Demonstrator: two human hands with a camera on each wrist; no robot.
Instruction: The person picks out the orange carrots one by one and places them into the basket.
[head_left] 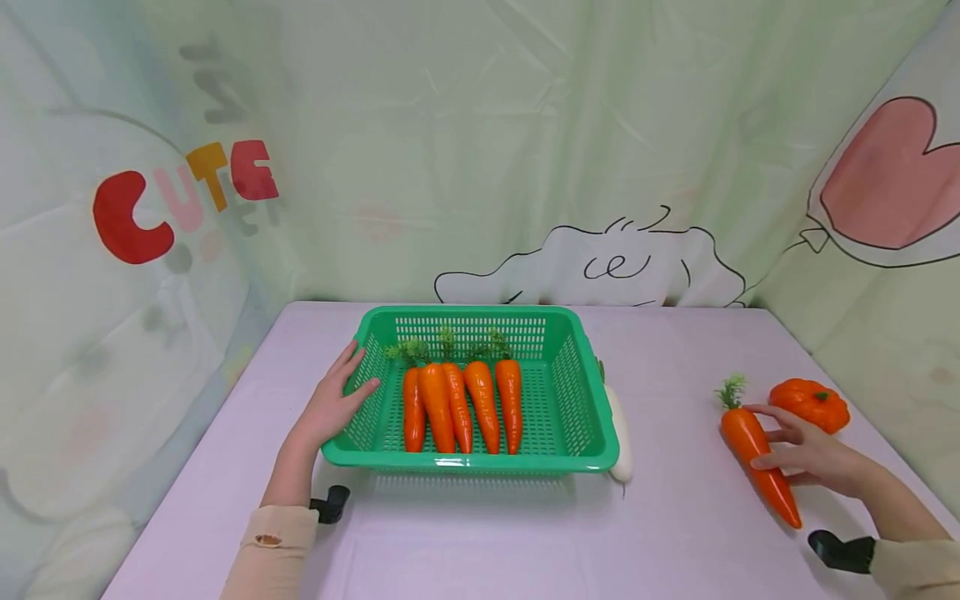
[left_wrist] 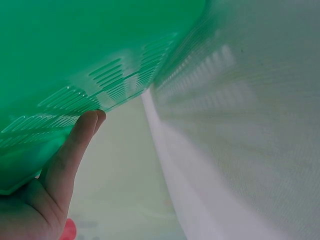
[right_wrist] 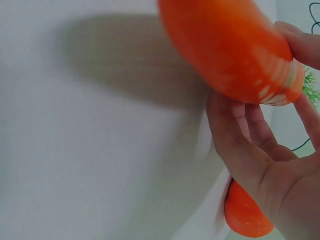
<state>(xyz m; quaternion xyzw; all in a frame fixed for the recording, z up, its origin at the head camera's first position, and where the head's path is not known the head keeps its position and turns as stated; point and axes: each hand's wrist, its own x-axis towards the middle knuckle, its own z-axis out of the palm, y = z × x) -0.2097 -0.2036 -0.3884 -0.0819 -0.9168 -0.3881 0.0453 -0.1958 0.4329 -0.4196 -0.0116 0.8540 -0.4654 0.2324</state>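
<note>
A green plastic basket (head_left: 592,392) stands on the table with several orange carrots (head_left: 482,400) side by side in it, their green tops toward the far wall. My left hand (head_left: 335,398) grips the basket's left side, thumb over the inside; in the left wrist view its fingers (left_wrist: 82,131) lie along the slotted outer wall. At the right, my right hand (head_left: 810,450) holds another carrot (head_left: 757,462) between thumb and fingers, the leafy top pointing away. In the right wrist view this carrot (right_wrist: 230,47) hangs over its shadow on the cloth.
An orange pumpkin (head_left: 810,404) sits just beyond my right hand. A white radish (head_left: 620,437) lies against the basket's right side, partly hidden by the rim. A pale cloth (head_left: 480,542) covers the table, and printed curtains (head_left: 420,167) enclose it at the back and sides.
</note>
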